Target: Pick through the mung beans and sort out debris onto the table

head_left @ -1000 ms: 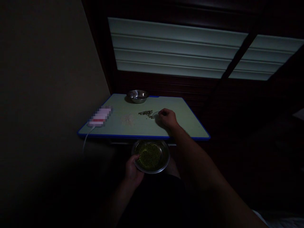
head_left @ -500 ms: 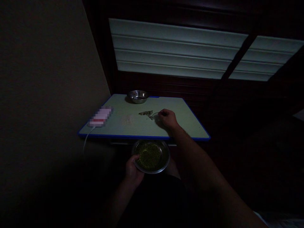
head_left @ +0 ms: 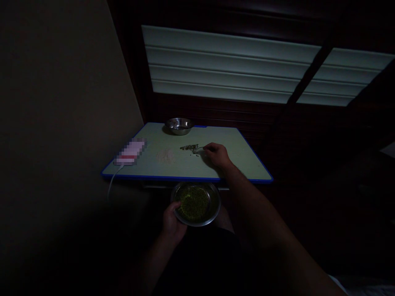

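My left hand [head_left: 173, 222] grips the rim of a steel bowl [head_left: 215, 211], thumb over its edge. Small green beans [head_left: 193, 202], like mung beans, cover the bowl's bottom. This bowl is held below the near edge of the table [head_left: 237, 144]. Above the tabletop my right hand [head_left: 217, 153] is closed, pinching a thin, pale tool [head_left: 200, 148] whose kind I cannot make out in the dim light. Its tip is at the right end of a small dark heap of beans or seeds [head_left: 189, 147]. A few loose ones lie just in front of the heap.
A second steel bowl [head_left: 179, 126] stands at the table's back edge. At the left lies a blurred pinkish device [head_left: 131, 152] with a white cable [head_left: 112, 181] hanging off the edge. A pale scattered patch [head_left: 166, 156] marks the tabletop. A wall [head_left: 77, 102] rises on the left.
My right hand has shifted slightly, and the thin tool now appears narrower, its tip against the heap. The left hand and its bowl have stayed in place.
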`<state>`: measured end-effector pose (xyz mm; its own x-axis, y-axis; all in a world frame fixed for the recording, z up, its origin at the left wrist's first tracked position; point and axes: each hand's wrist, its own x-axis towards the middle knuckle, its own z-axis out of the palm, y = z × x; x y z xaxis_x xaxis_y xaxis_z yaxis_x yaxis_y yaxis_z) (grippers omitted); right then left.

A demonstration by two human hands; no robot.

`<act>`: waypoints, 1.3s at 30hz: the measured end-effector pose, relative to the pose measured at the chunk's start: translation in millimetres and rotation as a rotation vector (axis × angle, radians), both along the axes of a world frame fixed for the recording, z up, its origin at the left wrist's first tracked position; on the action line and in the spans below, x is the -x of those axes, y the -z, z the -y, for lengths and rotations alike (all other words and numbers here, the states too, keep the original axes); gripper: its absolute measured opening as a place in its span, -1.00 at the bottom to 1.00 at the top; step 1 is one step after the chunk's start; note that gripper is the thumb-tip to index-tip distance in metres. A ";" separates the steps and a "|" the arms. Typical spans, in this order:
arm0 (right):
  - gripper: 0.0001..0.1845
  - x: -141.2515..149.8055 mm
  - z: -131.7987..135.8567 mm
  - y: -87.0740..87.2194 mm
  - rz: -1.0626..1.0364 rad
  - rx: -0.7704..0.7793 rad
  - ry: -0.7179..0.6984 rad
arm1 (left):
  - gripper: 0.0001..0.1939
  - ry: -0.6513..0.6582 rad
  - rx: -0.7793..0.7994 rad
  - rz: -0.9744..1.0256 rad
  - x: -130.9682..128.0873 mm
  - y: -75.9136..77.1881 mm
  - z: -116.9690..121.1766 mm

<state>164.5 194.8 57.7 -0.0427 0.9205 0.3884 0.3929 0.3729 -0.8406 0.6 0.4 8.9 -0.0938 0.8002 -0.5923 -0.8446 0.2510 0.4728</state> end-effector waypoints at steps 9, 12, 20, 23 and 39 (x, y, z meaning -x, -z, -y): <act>-0.83 0.1 0.4 -0.1 0.022 0.019 -0.011 | -0.57 0.000 -0.011 -0.002 -0.6 3.0 0.1; -0.83 0.6 0.2 0.2 0.027 0.015 -0.008 | -0.58 0.000 -0.017 -0.005 -1.2 2.1 0.5; -0.82 0.9 1.0 -0.7 0.004 0.005 -0.004 | -0.59 0.003 0.001 -0.012 -1.0 1.2 0.7; -0.83 0.7 0.4 0.3 0.014 -0.005 -0.007 | -0.59 0.006 -0.016 -0.001 -0.8 2.4 0.5; -0.84 0.0 -0.6 2.1 0.034 0.031 -0.017 | -0.60 -0.002 -0.022 0.007 -0.3 5.0 0.2</act>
<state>164.5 195.5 55.7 -0.0715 0.9311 0.3578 0.4153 0.3540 -0.8380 0.9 0.2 3.8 -0.0915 0.8130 -0.5750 -0.8487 0.2384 0.4722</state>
